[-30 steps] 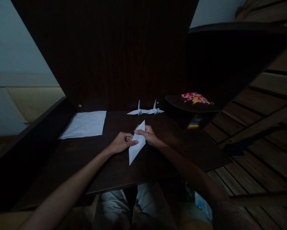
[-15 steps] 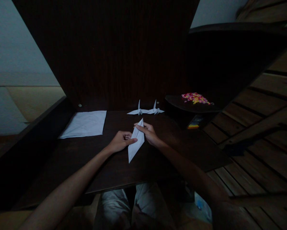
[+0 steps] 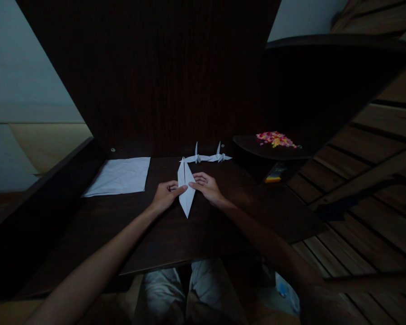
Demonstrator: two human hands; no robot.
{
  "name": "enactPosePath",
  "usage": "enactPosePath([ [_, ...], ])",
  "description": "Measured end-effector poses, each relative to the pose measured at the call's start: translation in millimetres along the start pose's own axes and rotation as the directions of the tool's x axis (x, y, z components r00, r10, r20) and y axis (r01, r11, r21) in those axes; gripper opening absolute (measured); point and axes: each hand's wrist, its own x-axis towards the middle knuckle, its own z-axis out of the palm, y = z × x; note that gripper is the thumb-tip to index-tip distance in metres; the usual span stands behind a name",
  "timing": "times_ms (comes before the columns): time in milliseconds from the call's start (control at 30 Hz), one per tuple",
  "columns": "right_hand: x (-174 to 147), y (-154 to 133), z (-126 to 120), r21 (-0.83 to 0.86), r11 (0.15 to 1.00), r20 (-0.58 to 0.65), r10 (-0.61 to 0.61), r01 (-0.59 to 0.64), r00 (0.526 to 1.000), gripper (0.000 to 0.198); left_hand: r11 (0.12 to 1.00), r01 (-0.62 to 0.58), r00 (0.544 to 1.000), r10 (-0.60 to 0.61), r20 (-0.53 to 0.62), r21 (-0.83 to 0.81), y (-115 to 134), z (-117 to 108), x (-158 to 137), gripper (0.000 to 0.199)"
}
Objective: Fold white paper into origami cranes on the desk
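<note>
A white folded paper [image 3: 188, 197], long and diamond-shaped with a slit down its upper half, is held upright between both hands above the dark desk [image 3: 155, 246]. My left hand [image 3: 166, 195] pinches its left edge, thumb on the front face and fingers curled behind. On the opposite edge, my right hand [image 3: 207, 187] grips it the same way, its thumb pressed near the middle. Just beyond the paper's upper tip, two white origami cranes [image 3: 207, 158] stand side by side against the back panel.
White paper sheets [image 3: 121, 176] lie at the desk's left, beside a raised dark side board [image 3: 47, 189]. Small pink, red and yellow pieces [image 3: 276, 139] are heaped on a rounded shelf [image 3: 253, 146] at right. A tall dark panel [image 3: 148, 81] rises behind.
The folded paper has turned from a rightward lean to nearly upright and shifted left. My right thumb has moved down from its upper part to the middle.
</note>
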Motion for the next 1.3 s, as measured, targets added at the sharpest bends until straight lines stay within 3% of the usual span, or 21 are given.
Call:
enactPosePath([
  [300, -2, 1, -1, 0.022, 1.000, 0.036, 0.013, -0.014, 0.999, 0.045, 0.998, 0.057, 0.998, -0.058, 0.008, 0.014, -4, 0, 1, 0.041],
  [467, -2, -1, -1, -0.005, 1.000, 0.029, -0.002, 0.002, 1.000, 0.044, 0.994, 0.108, 0.991, -0.107, 0.082, -0.007, -1, 1, -1, 0.043],
  [833, -2, -1, -2, -0.093, 0.995, -0.024, 0.025, -0.027, 0.999, 0.036, 0.996, 0.083, 0.992, -0.082, 0.095, -0.009, -1, 0, -1, 0.040],
  [1167, -3, -7, -1, 0.209, 0.972, 0.077, 0.088, -0.103, 0.993, 0.028, 0.985, 0.126, 0.992, -0.128, -0.005, -0.122, -2, -2, 2, 0.041],
  [1300, -5, -10, -1, 0.244, 0.964, 0.121, 0.076, -0.104, 0.990, 0.029, 0.981, 0.120, 0.992, -0.123, -0.013, -0.153, -1, -3, 2, 0.040],
])
